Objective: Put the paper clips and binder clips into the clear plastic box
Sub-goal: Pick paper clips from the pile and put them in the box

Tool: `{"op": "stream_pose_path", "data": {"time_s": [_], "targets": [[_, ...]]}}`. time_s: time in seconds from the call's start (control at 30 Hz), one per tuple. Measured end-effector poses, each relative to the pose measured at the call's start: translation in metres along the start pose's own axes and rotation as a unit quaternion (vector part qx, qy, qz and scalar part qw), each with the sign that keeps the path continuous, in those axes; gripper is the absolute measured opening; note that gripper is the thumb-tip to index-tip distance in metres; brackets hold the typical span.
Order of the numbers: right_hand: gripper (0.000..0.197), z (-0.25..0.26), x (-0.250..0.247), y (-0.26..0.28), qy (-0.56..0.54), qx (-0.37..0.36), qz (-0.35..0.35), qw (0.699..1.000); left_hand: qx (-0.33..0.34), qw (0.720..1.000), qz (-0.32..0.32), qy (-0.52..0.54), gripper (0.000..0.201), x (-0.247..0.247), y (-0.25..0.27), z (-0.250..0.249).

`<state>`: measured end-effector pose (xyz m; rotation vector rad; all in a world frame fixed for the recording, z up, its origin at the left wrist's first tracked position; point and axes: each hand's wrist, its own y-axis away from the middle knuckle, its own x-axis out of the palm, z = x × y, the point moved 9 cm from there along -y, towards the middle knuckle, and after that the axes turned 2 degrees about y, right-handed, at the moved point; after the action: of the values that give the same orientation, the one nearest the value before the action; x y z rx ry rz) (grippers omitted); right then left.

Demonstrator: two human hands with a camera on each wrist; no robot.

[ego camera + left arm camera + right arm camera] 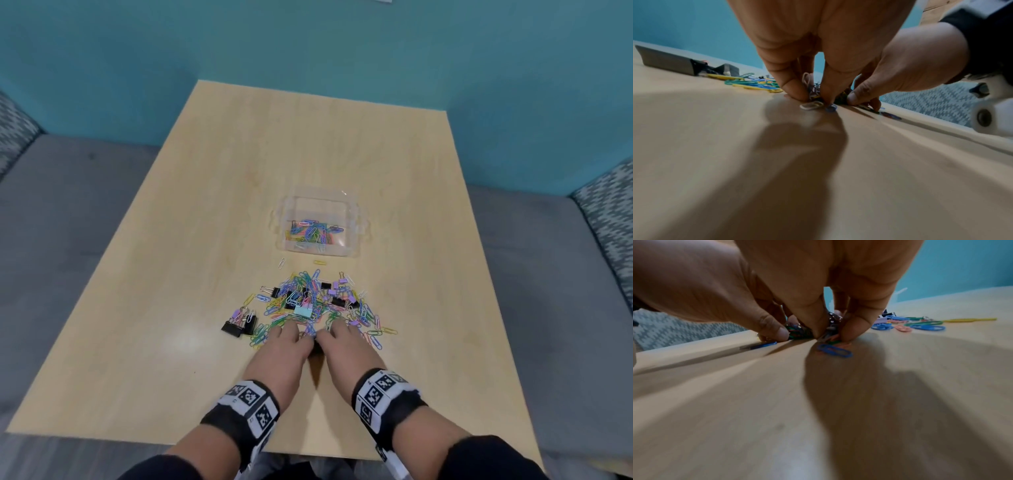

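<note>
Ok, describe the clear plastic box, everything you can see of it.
The clear plastic box is a small, shallow, see-through container with rounded corners and moulded bumps on its left and right sides. It looks like thin rigid plastic. It sits open and upright on the wooden table, just beyond the loose pile of clips. A layer of coloured paper clips already lies in its near half. Neither hand touches it; whether it has a lid cannot be told.
</note>
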<state>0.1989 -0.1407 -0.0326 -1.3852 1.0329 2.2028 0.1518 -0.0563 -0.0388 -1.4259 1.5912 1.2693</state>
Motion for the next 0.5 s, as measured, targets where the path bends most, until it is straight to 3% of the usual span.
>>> {"op": "stream_pose_path", "data": {"time_s": [0.23, 0.3, 0.4, 0.5], "targets": [[0.038, -0.007, -0.007, 0.005, 0.014, -0.011, 0.007, 1.000, -0.010, 0.998, 0.004, 0.054, 0.047, -0.004, 0.000, 0.008], [0.033, -0.013, -0.008, 0.004, 0.002, 0.000, 0.006, 1.000, -0.049, 0.996, 0.001, 0.076, 0.033, -0.004, 0.000, 0.017], [0.009, -0.030, -0.014, 0.002, -0.101, 0.053, -0.012, 0.993, -0.100, 0.983, -0.022, 0.151, 0.017, -0.013, 0.000, 0.028], [0.014, -0.047, -0.012, 0.002, -0.267, 0.121, 0.024, 0.956, -0.123, 0.968, -0.006, 0.220, 0.027, -0.023, -0.003, 0.036]]}}
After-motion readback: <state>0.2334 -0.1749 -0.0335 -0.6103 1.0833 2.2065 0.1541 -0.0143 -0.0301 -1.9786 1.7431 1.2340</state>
